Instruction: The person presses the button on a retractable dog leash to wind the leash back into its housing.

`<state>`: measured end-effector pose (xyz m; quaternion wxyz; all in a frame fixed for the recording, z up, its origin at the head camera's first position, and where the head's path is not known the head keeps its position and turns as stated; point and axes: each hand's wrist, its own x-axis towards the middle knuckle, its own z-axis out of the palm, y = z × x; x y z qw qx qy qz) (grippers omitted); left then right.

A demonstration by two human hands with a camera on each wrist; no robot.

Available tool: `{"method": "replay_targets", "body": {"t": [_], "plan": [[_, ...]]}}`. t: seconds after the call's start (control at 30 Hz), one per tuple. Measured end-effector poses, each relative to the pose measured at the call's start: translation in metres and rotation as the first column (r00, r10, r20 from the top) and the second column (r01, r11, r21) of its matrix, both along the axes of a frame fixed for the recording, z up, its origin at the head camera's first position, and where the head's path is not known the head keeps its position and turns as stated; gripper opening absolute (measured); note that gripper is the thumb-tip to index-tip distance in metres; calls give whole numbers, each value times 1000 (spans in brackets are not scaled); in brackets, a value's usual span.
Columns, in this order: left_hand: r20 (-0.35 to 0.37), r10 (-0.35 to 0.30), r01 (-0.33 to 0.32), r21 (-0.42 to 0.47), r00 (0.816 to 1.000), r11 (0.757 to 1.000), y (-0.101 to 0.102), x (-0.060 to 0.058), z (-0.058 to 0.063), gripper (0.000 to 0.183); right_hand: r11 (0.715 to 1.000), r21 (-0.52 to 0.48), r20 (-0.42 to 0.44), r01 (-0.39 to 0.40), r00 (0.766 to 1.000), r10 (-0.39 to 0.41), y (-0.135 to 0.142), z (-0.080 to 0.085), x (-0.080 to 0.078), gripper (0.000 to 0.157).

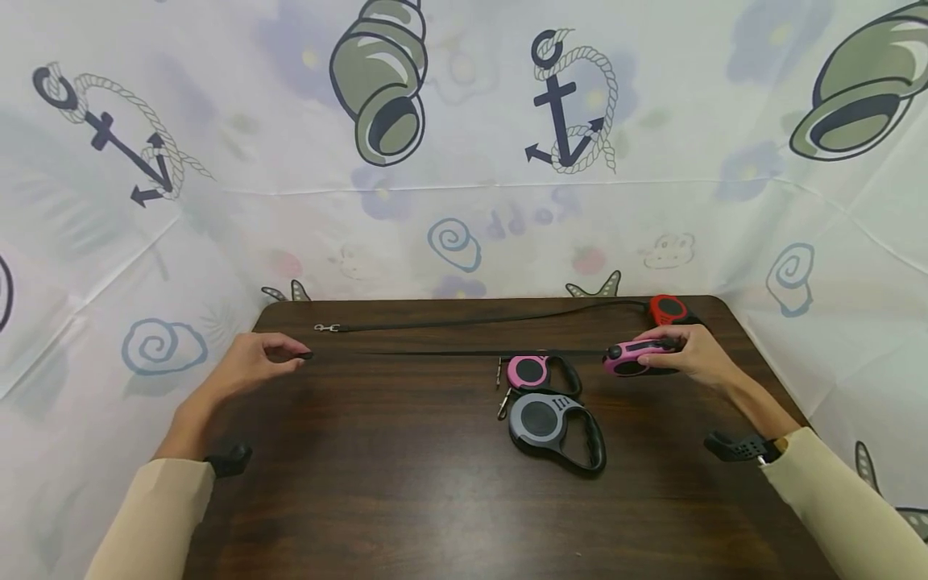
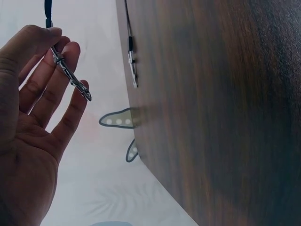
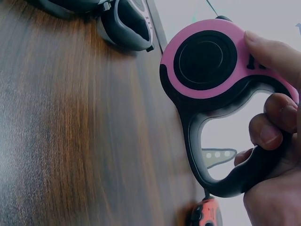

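My left grip (image 1: 254, 362) pinched a black strap (image 1: 449, 354) beside its metal clip (image 2: 70, 77). The strap ran straight above the brown bench (image 1: 406, 467), where a pink leash (image 1: 527, 370) and a grey leash (image 1: 540, 419) lay, to a second pink leash (image 3: 205, 92), my right grip (image 1: 696, 353) curled round its handle (image 3: 223, 187).

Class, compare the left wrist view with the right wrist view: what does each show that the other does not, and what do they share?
Only the left wrist view: the left hand pinching a strap by its metal clip, and another clip lying on the table.

Only the right wrist view: the right hand gripping a pink leash, a second handle, and part of a red leash.

Both: the brown table and pale printed cloth.
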<state>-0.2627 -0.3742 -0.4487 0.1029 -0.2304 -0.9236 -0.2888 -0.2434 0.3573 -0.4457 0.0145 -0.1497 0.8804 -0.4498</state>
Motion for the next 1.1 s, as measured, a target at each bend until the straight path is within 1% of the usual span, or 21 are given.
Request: {"method": "replay_targets", "body": {"t": [0.2,0.33,0.47,0.67,0.8,0.9,1.1], "plan": [[21,11,-11,6,1000,1000,8,1,4,21,1000,-10,-12,2,1000,-2,-4,0,0,36],[21,18,-18,-14,1000,1000,12,2,7,19,1000,-12,-20,2,1000,-2,-7,1,0,36],[24,10,-9,-26,1000,1000,17,2,9,18,1000,-20,-19,-10,1000,10,-11,0,-1,36],[5,-19,19,-30,1000,999,24,0,12,19,999,-36,-18,-32,999,31,-19,1,-2,34],[17,-12,12,-29,1000,1000,27,1,14,19,998,-50,-11,-39,999,38,-24,1,-2,34],[27,-9,9,-22,1000,1000,29,1,15,20,998,-56,-12,-42,999,41,-27,2,-3,34],[27,-39,39,6,999,999,36,0,15,19,996,-63,-31,-60,998,58,-33,3,-3,32]]}}
